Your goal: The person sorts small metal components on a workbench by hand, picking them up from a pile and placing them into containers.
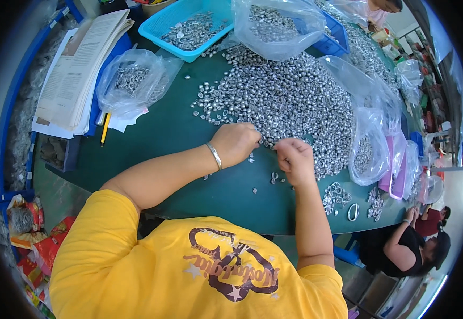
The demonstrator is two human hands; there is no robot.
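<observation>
A big heap of small silver metal pieces [295, 95], rounded like little shells or drops, covers the middle of the green tabletop [152, 143]. At its near edge my left hand [234, 144], with a silver bangle on the wrist, has its fingers closed in a pinch. My right hand [297, 160] is pinched closed too, a short gap to the right of the left one. Whatever is between the fingertips is too small or hidden to make out. Several loose metal bits [274, 178] lie on the table below the hands.
A light-blue basket [152, 29] of metal pieces stands at the back. Clear plastic bags [128, 85] hold more pieces. Left are stacked papers [77, 69] and a yellow pen [105, 129]. Small rings [337, 196] lie front right. A co-worker [407, 250] sits on the right.
</observation>
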